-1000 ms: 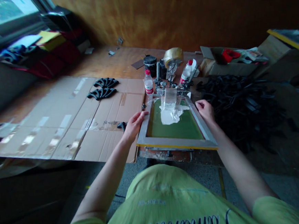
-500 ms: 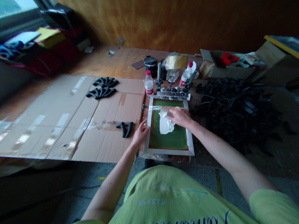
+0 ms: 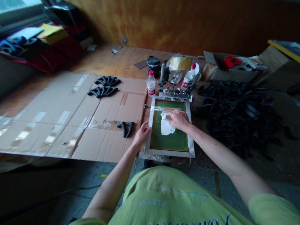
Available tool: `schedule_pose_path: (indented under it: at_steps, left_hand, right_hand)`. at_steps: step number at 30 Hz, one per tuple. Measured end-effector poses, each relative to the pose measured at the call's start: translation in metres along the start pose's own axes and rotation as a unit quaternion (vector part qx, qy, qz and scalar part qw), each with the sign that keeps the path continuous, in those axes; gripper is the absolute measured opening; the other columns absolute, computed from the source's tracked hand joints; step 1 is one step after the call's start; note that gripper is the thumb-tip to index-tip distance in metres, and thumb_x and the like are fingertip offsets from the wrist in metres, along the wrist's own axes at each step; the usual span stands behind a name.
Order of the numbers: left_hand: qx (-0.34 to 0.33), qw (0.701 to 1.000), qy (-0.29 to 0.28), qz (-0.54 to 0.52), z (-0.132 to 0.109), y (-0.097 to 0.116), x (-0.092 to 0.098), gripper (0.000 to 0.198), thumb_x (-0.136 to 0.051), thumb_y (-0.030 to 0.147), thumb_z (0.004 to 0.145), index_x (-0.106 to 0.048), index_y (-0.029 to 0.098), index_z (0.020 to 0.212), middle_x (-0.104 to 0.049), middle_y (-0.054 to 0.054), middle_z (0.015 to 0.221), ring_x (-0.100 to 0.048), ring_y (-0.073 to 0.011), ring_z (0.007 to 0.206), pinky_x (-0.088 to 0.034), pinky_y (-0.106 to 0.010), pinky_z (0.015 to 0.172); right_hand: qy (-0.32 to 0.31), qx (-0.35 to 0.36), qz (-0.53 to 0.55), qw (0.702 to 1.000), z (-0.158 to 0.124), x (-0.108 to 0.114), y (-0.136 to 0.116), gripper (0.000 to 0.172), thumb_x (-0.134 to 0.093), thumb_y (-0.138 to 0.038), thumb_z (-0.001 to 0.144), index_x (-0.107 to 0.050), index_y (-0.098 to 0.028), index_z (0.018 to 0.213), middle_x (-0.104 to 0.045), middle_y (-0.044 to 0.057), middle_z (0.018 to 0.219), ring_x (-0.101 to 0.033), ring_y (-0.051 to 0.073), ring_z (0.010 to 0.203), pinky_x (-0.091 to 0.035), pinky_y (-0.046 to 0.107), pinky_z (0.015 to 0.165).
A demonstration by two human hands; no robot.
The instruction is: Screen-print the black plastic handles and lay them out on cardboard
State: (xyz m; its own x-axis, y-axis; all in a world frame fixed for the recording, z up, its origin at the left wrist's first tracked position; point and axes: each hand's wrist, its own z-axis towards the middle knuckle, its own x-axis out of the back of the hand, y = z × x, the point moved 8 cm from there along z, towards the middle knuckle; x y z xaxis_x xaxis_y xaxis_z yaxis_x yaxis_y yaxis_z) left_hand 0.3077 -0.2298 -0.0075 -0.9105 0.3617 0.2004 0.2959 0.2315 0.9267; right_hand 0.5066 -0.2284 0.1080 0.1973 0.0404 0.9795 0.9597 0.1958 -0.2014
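A silver-edged screen printing frame (image 3: 190, 137) with green mesh lies in front of me under a metal hinge clamp (image 3: 173, 94). My right hand (image 3: 179, 120) is closed on a squeegee (image 3: 172, 109), whose wooden strip shows past the fingers; most of it is hidden. White ink (image 3: 167, 125) sits in a thick patch on the mesh beside that hand. My left hand (image 3: 142, 134) is at the left rail, its fingers closed in against the edge. Left of it, two black curved handle-like parts (image 3: 126, 129) lie on the flat cardboard (image 3: 108, 140).
More black curved parts (image 3: 104, 91) lie in two rows on the cardboard. A large heap of black parts (image 3: 238, 112) is on the right. Behind the frame stand a red-capped bottle (image 3: 151, 84), a second bottle (image 3: 188, 79) and a dark tub (image 3: 153, 65). An open carton (image 3: 230, 72) stands behind the heap.
My right hand and the squeegee have shifted slightly, and more of the wooden strip shows. The left hand's fingers have drawn together at the frame's edge. The camera view has shifted a little.
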Motion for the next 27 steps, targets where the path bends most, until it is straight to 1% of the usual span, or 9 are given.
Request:
schedule_pose_path:
  at_steps: [5,9,11,14,17,20,22,25,27]
  left_hand:
    - [0.001,1.000,-0.002,-0.006,0.000,-0.001,0.000,0.070,-0.060,0.054,0.082,-0.049,0.020,0.143,-0.071,-0.002,0.088,-0.060,-0.0122,0.063,-0.041,-0.021,0.056]
    - [-0.010,1.000,0.003,0.000,0.001,-0.003,0.000,0.070,-0.060,0.054,0.082,-0.051,0.020,0.142,-0.069,-0.001,0.081,-0.058,-0.0121,0.061,-0.040,-0.021,0.054]
    - [-0.008,1.000,0.006,-0.002,0.001,-0.005,0.000,0.068,-0.060,0.053,0.082,-0.052,0.020,0.141,-0.070,-0.002,0.081,-0.058,-0.0124,0.061,-0.040,-0.021,0.053]
    - [0.001,1.000,0.012,-0.022,0.003,-0.006,0.000,0.068,-0.064,0.052,0.080,-0.054,0.019,0.139,-0.071,-0.003,0.083,-0.061,-0.0135,0.062,-0.041,-0.021,0.053]
    - [0.003,0.999,0.006,-0.044,0.003,-0.004,-0.001,0.070,-0.066,0.051,0.078,-0.053,0.018,0.138,-0.071,-0.004,0.083,-0.062,-0.0143,0.062,-0.043,-0.021,0.052]
    - [0.010,0.998,-0.001,-0.057,0.002,-0.002,-0.002,0.069,-0.065,0.049,0.079,-0.052,0.018,0.139,-0.072,-0.005,0.087,-0.063,-0.0146,0.063,-0.044,-0.021,0.052]
    - [0.013,0.998,0.003,-0.054,0.000,0.000,-0.001,0.068,-0.065,0.048,0.079,-0.052,0.018,0.139,-0.072,-0.006,0.088,-0.063,-0.0144,0.063,-0.043,-0.021,0.051]
    - [0.013,0.998,0.003,-0.061,-0.002,0.007,0.001,0.070,-0.066,0.046,0.079,-0.051,0.017,0.141,-0.071,-0.005,0.084,-0.061,-0.0133,0.062,-0.043,-0.020,0.052]
    - [0.015,0.997,-0.009,-0.072,-0.005,0.017,0.003,0.075,-0.067,0.045,0.078,-0.047,0.019,0.144,-0.070,-0.003,0.080,-0.058,-0.0115,0.058,-0.042,-0.020,0.051]
  right_hand:
    - [0.011,0.072,-0.046,0.996,-0.024,-0.013,-0.006,0.014,-0.055,-0.013,0.088,-0.068,-0.016,0.088,-0.069,0.009,0.090,-0.058,0.023,0.093,-0.041,0.032,0.077]
    - [-0.020,0.180,-0.036,0.983,-0.057,-0.014,-0.016,0.021,-0.050,-0.006,0.087,-0.069,-0.017,0.088,-0.068,0.007,0.087,-0.056,0.021,0.090,-0.038,0.030,0.075]
    - [-0.044,0.213,-0.025,0.976,-0.062,-0.009,-0.016,0.018,-0.055,-0.006,0.083,-0.068,-0.019,0.085,-0.068,0.005,0.086,-0.056,0.020,0.088,-0.038,0.030,0.074]
    - [-0.040,0.188,-0.011,0.981,-0.051,-0.002,-0.010,0.010,-0.062,-0.011,0.080,-0.066,-0.020,0.079,-0.067,0.003,0.082,-0.056,0.019,0.083,-0.037,0.029,0.072]
    - [0.020,0.137,-0.037,0.990,-0.046,-0.001,-0.009,0.012,-0.057,-0.012,0.085,-0.068,-0.018,0.083,-0.067,0.007,0.085,-0.056,0.021,0.086,-0.037,0.031,0.074]
    - [0.030,0.159,-0.051,0.986,-0.062,-0.010,-0.018,0.019,-0.052,-0.008,0.087,-0.069,-0.016,0.090,-0.069,0.009,0.089,-0.056,0.023,0.092,-0.039,0.032,0.076]
    - [0.014,0.178,-0.036,0.983,-0.070,-0.012,-0.021,0.015,-0.056,-0.010,0.087,-0.069,-0.016,0.090,-0.069,0.008,0.089,-0.057,0.022,0.092,-0.039,0.032,0.077]
    - [0.018,0.147,-0.014,0.989,-0.054,0.004,-0.014,0.006,-0.066,-0.024,0.086,-0.070,-0.019,0.089,-0.070,0.007,0.088,-0.059,0.022,0.090,-0.040,0.032,0.077]
    - [0.043,0.099,-0.007,0.994,-0.029,0.024,-0.007,0.020,-0.071,-0.031,0.085,-0.070,-0.021,0.102,-0.071,0.007,0.095,-0.060,0.023,0.092,-0.042,0.032,0.080]
